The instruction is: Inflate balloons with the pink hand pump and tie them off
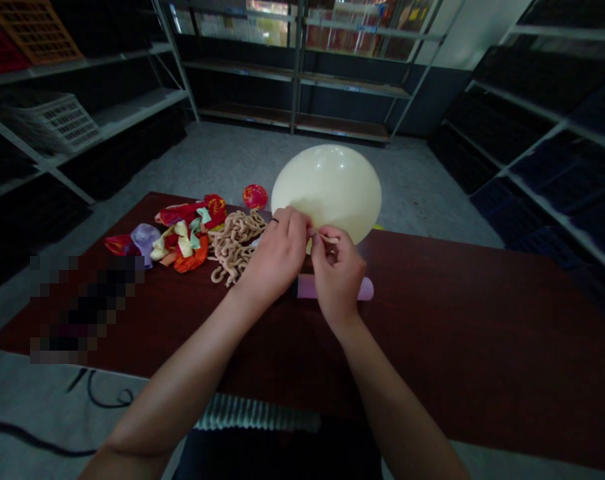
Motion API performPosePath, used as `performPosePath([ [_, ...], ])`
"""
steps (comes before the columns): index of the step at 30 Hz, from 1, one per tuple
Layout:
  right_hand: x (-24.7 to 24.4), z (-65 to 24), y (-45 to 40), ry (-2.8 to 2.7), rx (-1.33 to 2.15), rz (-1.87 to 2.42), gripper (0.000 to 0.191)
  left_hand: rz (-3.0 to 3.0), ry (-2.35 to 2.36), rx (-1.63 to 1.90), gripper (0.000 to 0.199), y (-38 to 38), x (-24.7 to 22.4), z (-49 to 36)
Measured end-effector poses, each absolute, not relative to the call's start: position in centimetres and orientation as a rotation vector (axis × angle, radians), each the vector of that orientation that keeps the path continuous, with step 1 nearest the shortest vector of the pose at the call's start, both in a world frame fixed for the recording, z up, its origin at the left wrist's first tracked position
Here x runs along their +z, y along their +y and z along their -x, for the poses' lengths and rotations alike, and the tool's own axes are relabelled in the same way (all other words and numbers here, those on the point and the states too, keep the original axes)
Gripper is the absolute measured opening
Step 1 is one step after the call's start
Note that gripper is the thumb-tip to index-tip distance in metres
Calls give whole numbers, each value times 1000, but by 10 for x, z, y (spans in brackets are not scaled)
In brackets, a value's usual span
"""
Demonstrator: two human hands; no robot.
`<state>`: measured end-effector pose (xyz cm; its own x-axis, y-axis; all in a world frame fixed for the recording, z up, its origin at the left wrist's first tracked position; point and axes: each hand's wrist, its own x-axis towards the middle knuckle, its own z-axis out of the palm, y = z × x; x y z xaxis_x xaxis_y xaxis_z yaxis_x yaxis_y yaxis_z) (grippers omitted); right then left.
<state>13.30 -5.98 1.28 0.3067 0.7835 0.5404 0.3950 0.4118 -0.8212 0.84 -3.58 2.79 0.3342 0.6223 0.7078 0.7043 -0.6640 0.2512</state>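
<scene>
A large pale yellow inflated balloon (332,183) stands over the table's far edge, its neck end toward me. My left hand (285,247) is closed at the near side of the balloon, fingers pinched around its neck. Beside it, my right hand (339,273) pinches a thin tan strip, its fingertips meeting those of the left hand. The neck itself is mostly hidden by the fingers. Beneath my right hand lies a pink-purple cylinder (307,287) with a dark left end, partly covered by the hand.
On the dark red table (462,320), left of my hands, are a tan twisted cord pile (232,247), several deflated balloons (182,240) and a small red balloon (255,196). A pixelated dark object lies at the left. Shelves (352,85) and a white basket (65,123) stand beyond.
</scene>
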Motion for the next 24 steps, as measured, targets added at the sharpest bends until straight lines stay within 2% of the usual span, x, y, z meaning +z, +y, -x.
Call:
performPosePath([
  [2, 14, -132, -59, -1241, 550, 1146, 15, 2478, -1216, -1352, 3, -33, 25, -8],
  [7, 20, -135, -54, -1114, 908, 1023, 19, 2540, -1162, -1675, 10, -27, 26, -3],
  [9, 23, -139, -53, -1093, 1030, 981, 21, 2617, -1105, -1682, 6, -27, 32, 0],
  [14, 32, -149, -52, -997, 1274, 893, 24, 2711, -956, -1623, 11, -29, 41, 5],
  [24, 42, -151, -59, -875, 1554, 782, 28, 2542, -911, -1510, 16, -29, 39, 4],
])
